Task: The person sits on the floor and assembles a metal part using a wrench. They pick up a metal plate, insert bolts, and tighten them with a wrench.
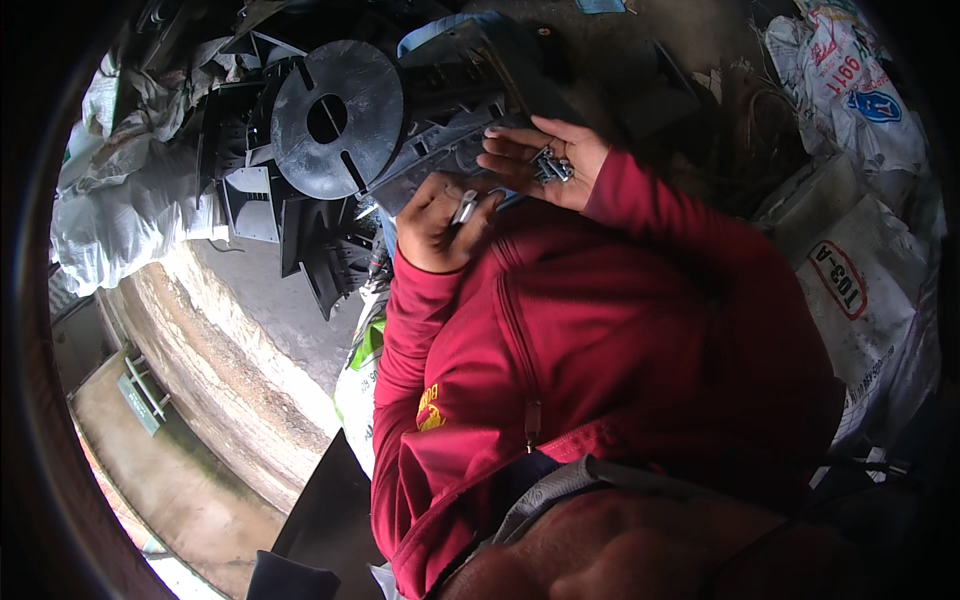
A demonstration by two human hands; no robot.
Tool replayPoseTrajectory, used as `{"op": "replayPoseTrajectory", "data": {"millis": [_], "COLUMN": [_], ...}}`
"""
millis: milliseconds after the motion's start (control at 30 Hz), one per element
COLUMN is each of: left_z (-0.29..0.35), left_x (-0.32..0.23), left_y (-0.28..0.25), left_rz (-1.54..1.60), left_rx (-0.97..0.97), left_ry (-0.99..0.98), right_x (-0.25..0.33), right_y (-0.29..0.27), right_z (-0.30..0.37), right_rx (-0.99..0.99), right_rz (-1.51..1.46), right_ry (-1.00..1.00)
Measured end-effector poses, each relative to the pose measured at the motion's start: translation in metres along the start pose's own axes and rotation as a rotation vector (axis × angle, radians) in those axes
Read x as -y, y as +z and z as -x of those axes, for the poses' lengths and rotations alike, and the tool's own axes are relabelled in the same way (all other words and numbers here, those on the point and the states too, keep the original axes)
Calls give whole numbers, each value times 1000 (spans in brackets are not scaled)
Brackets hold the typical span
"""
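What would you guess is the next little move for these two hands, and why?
Probably the left hand, closed around a small silvery tool, moves toward the right hand to take one screw. The right hand lies palm up, open, cradling a small pile of metal screws, and the two hands are already close together, just in front of the black plastic parts.

Black plastic parts [335,120] crowd just ahead of hands; white sacks [860,250] wall right side; bare concrete floor [250,290] open lower left.

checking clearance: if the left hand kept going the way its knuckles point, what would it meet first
Probably the dark plastic part just beyond the left hand, which grips a small metal piece; depth is unclear.
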State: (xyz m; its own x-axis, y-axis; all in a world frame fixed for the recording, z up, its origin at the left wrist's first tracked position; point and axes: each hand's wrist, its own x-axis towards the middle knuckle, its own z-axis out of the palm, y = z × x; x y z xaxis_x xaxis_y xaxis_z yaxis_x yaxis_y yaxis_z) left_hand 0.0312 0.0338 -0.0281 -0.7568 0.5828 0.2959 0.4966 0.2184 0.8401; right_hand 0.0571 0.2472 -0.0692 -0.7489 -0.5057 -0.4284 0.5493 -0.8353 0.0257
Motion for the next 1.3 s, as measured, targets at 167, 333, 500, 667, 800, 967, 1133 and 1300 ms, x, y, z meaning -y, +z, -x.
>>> {"op": "replayPoseTrajectory", "data": {"millis": [167,333,500,667,800,967,1133,1300], "left_z": [-13,-15,-22,-13,-18,-7,-7,0], "left_x": [3,5,10,9,15,26,14,23], "left_y": [17,23,22,19,25,27,18,17], "left_rz": [-321,-464,-452,-386,-406,-434,-433,-475], "left_rx": [58,173,124,75,68,109,142,178], "left_ry": [38,-92,-34,-249,-122,-54,-104,-85], "right_x": [-8,-18,-20,-23,-26,-23,-23,-24], "right_y": [0,2,-20,-19,-28,-33,-23,-32], "right_z": [-8,-11,-27,-27,-38,-36,-33,-37], "right_rx": [32,-235,-164,-128,-85,-85,-98,41], "right_rz": [14,159,74,151,151,28,43,41], "right_ry": [86,93,154,121,86,171,202,217]}}
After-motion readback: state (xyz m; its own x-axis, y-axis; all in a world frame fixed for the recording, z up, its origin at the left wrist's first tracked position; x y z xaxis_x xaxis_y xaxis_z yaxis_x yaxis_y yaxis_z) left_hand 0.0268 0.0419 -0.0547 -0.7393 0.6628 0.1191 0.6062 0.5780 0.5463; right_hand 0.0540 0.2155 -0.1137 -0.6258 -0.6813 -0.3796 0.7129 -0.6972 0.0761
